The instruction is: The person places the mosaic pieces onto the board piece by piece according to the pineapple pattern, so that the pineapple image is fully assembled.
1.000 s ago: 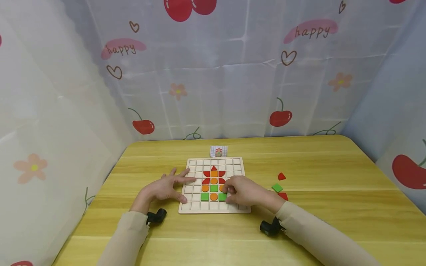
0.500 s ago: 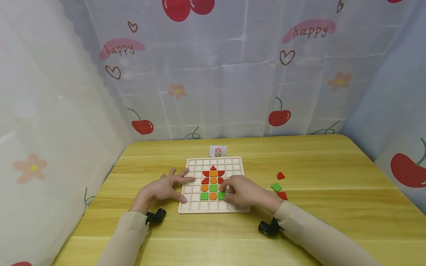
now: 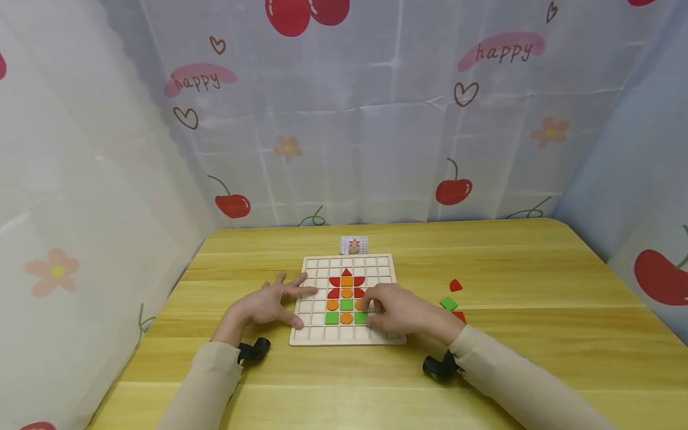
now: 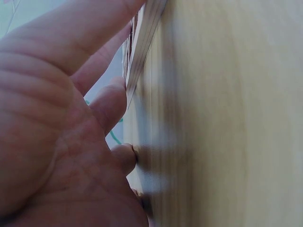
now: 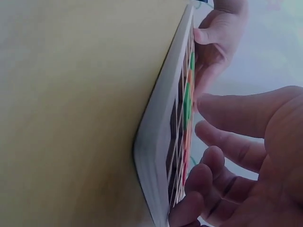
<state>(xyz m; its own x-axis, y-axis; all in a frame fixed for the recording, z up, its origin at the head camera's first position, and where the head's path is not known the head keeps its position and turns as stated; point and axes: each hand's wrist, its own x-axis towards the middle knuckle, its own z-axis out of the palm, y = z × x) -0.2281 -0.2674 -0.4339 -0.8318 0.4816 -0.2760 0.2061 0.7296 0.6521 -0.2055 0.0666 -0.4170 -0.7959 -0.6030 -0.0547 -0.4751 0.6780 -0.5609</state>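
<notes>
A pale wooden grid board (image 3: 317, 332) lies on the table, holding red, orange and green tiles near its middle. At its left edge my left hand (image 3: 266, 303) rests with spread fingers, some of them on the board. My right hand (image 3: 396, 309) is over the board's right half. Its bent thumb and index finger touch or nearly touch a green square tile (image 3: 360, 318) and an orange round tile (image 3: 359, 304), both partly covered. In the right wrist view the thumb (image 5: 232, 111) and index finger stand apart, with no tile visible between them.
Right of the board lie a red quarter-round tile (image 3: 455, 285), a green square tile (image 3: 448, 303) and another red tile (image 3: 459, 316), partly behind the right wrist. A small pattern card (image 3: 353, 245) lies beyond the board. A printed curtain (image 3: 376, 149) hangs behind the table (image 3: 344, 394).
The whole view shifts slightly with the head. Both hands keep nearly the same place at the board, and the tiles look the same.
</notes>
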